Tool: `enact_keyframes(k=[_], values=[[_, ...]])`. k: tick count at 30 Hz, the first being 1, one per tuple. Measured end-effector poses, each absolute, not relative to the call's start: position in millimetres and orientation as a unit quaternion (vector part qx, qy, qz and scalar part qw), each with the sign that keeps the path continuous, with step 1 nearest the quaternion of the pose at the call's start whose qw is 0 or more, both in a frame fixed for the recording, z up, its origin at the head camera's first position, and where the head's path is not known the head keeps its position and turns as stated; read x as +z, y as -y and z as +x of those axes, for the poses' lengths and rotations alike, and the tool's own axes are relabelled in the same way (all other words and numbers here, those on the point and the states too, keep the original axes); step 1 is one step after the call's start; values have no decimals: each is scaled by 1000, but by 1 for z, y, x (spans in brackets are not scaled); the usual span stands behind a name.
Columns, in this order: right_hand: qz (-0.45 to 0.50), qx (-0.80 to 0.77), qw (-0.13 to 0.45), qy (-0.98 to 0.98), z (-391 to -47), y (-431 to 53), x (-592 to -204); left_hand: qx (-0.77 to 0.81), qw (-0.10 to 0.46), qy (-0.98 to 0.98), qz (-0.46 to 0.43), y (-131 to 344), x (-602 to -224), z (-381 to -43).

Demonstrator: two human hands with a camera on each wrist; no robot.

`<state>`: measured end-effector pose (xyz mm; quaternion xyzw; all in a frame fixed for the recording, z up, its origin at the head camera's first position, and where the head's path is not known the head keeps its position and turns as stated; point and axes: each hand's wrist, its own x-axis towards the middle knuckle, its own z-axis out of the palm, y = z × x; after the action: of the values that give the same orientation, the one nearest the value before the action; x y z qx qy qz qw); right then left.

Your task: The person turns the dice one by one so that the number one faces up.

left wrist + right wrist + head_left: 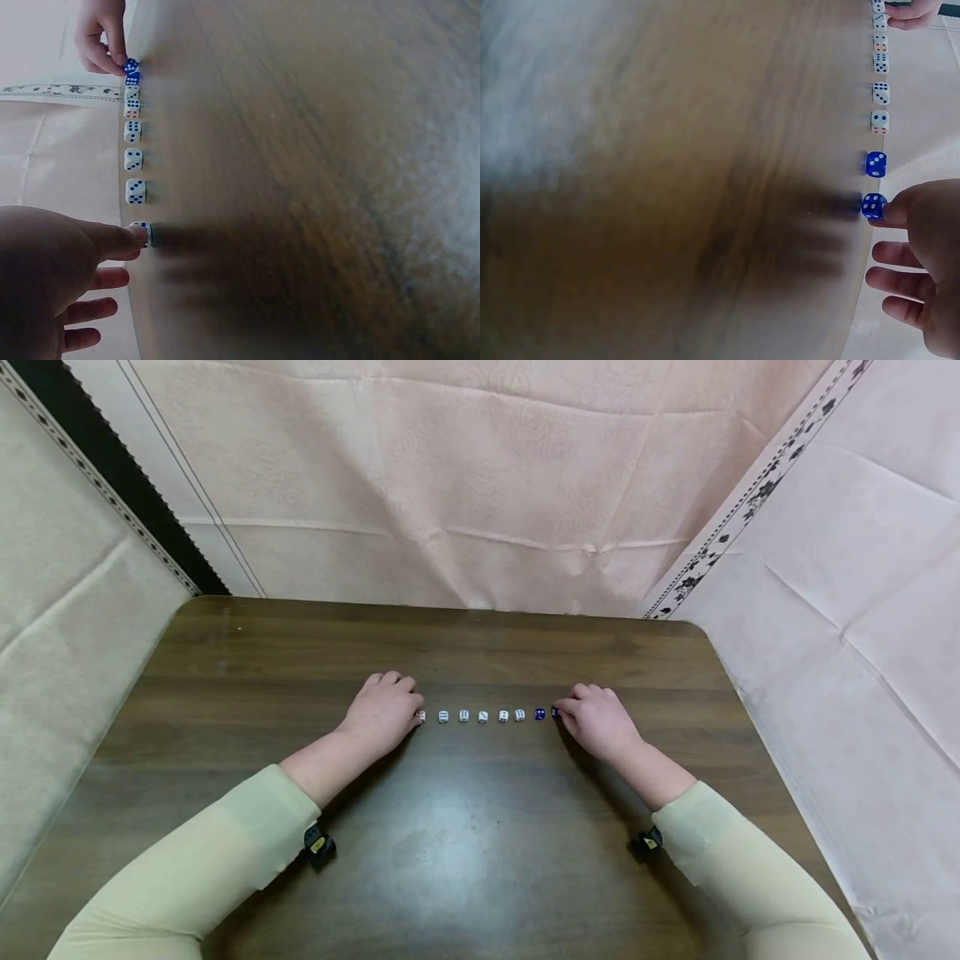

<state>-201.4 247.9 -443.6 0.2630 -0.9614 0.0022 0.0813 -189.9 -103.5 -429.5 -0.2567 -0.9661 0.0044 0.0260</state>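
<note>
A straight row of small dice runs across the table between my two hands. My left hand pinches the white die at the row's left end, its thumb over part of it in the left wrist view. My right hand holds a blue die at the right end between thumb and forefinger, with the other fingers spread apart. Beside it sits a second blue die with white pips. Several white dice, such as this middle white die, stand between, spaced by small gaps.
The brown wooden table has rounded far corners. A pale pink cloth hangs behind it, and white cloths with patterned borders, such as the right cloth, flank it. Black wrist devices, including the left device, sit below both sleeves.
</note>
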Motion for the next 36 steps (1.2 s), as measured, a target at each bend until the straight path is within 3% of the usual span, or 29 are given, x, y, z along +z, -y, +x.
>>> enact_keyframes(k=[36], values=[[261, 48, 59, 962, -204, -254, -449, 2, 19, 967, -254, 104, -430, -191]])
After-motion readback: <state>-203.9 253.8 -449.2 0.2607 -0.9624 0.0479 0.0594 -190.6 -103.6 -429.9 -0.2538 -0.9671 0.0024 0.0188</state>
